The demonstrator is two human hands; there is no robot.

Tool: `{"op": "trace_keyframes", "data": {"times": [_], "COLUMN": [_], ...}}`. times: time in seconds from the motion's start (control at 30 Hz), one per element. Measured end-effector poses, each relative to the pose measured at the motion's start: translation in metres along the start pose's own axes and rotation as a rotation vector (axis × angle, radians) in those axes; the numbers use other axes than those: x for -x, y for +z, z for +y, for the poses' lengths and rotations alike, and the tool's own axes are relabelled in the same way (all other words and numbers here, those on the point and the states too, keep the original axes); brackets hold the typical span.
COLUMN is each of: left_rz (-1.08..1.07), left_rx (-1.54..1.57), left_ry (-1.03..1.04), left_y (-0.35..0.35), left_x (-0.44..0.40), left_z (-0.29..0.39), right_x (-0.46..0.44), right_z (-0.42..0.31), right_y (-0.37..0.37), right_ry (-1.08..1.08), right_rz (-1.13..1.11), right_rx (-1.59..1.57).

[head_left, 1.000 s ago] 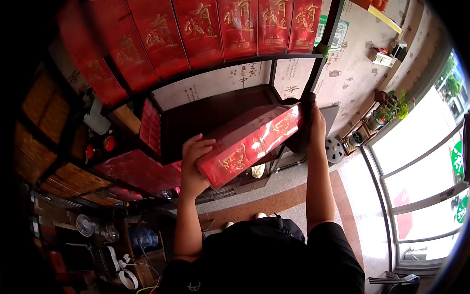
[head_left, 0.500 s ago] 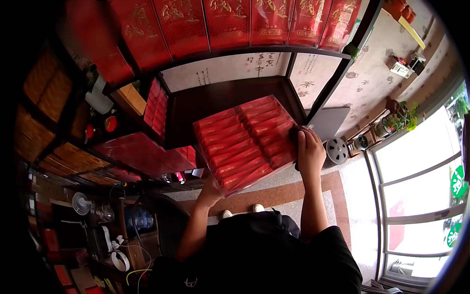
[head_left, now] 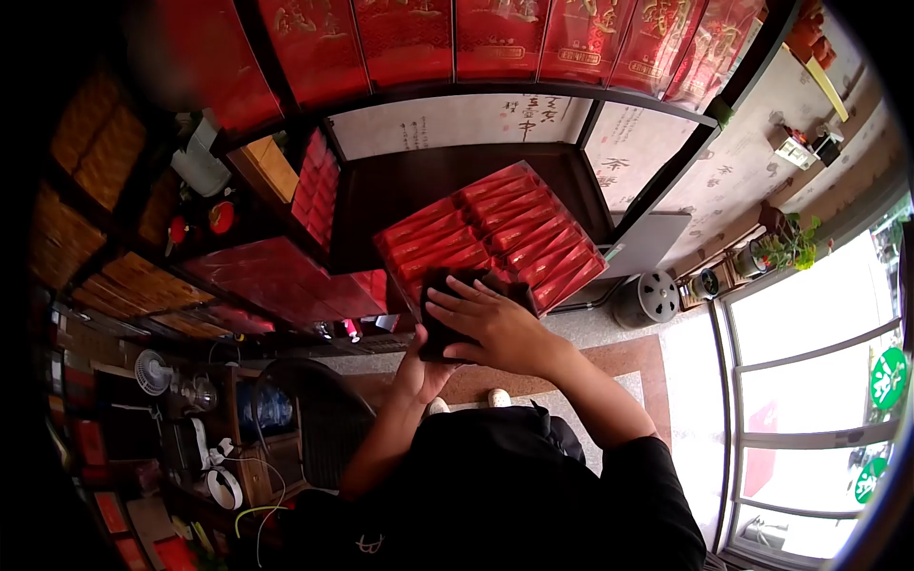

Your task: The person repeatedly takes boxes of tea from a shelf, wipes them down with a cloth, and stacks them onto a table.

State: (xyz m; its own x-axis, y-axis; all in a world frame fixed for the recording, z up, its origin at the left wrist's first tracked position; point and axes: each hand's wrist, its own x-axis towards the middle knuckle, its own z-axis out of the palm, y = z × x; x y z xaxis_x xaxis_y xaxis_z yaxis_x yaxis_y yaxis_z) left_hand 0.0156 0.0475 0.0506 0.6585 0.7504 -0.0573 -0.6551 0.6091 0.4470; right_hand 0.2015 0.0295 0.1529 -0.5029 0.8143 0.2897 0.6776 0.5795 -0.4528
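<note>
A clear-wrapped pack of red packets [head_left: 543, 224], laid in two rows, is tilted in front of the dark shelf. Below its near left corner, my left hand [head_left: 424, 371] is closed on the pack's edge, thumb up and the other fingers partly hidden. My right hand [head_left: 500, 328] lies over a dark cloth [head_left: 443, 344], pressing it against the near side of the pack. Its fingers are stretched out over the cloth, which hides part of the packets.
Large red gift boxes [head_left: 500, 38] line the upper shelf. Behind the pack is a dark shelf board [head_left: 381, 195], with more red packs [head_left: 314, 190] at its left. A round metal bin [head_left: 647, 297] and potted plants [head_left: 785, 249] stand at right near the window. A chair [head_left: 328, 433] is at lower left.
My right hand has moved with the dark cloth from the pack's right edge to its near side. The pack has turned slightly, and the view has shifted.
</note>
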Motion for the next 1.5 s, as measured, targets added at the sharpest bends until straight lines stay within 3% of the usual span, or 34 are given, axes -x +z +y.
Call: {"op": "trace_keyframes", "data": {"times": [0.07, 0.2, 0.3, 0.37, 0.47, 0.57, 0.63, 0.77, 0.97, 1.23, 1.3, 1.33, 1.4, 1.47, 1.5], "left_rz": [0.078, 0.138, 0.194, 0.204, 0.209, 0.257, 0.189, 0.236, 0.226, 0.227, 0.190, 0.166, 0.140, 0.214, 0.211], "left_rx": [-0.214, -0.203, -0.180, -0.189, -0.171, -0.182, -0.160, -0.104, -0.149, -0.128, -0.126, -0.158, -0.185, -0.150, -0.148], "left_ry": [-0.057, 0.001, 0.007, -0.003, 0.026, -0.014, -0.008, 0.088, 0.020, 0.035, 0.048, 0.077, 0.114, 0.168, 0.171], "left_y": [0.017, 0.016, 0.019, 0.022, 0.026, 0.021, 0.024, 0.039, 0.021, 0.030, 0.031, 0.029, 0.019, 0.008, 0.011], "left_x": [-0.001, -0.006, -0.008, -0.008, -0.009, -0.011, -0.009, -0.008, -0.014, -0.021, -0.022, -0.024, -0.027, -0.026, -0.023], "left_z": [0.003, -0.004, -0.006, -0.006, -0.007, -0.006, -0.002, -0.003, -0.004, 0.003, 0.005, 0.003, -0.005, -0.018, -0.013], "right_x": [0.000, -0.003, -0.025, -0.045, -0.068, -0.075, -0.081, -0.070, -0.087, -0.135, -0.143, -0.148, -0.156, -0.155, -0.155], "right_z": [0.026, 0.098, 0.103, 0.086, 0.044, 0.029, 0.049, 0.142, 0.144, 0.035, 0.012, 0.008, 0.007, 0.002, -0.005], "right_y": [-0.014, -0.032, -0.022, -0.007, 0.017, 0.021, 0.006, -0.025, -0.018, 0.049, 0.048, 0.055, 0.070, 0.072, 0.063], "right_ry": [0.079, 0.422, 0.562, 0.399, -0.017, -0.146, -0.073, 0.425, 0.788, 0.200, 0.066, 0.057, 0.157, 0.130, 0.115], "right_rz": [0.088, 0.363, 0.357, 0.318, 0.132, 0.039, 0.094, 0.277, 0.356, 0.164, -0.081, -0.087, -0.248, -0.216, -0.317], "right_rx": [0.187, 0.469, 0.505, 0.497, 0.306, 0.215, 0.213, 0.464, 0.605, 0.457, 0.466, 0.465, 0.812, 0.860, 0.832]}}
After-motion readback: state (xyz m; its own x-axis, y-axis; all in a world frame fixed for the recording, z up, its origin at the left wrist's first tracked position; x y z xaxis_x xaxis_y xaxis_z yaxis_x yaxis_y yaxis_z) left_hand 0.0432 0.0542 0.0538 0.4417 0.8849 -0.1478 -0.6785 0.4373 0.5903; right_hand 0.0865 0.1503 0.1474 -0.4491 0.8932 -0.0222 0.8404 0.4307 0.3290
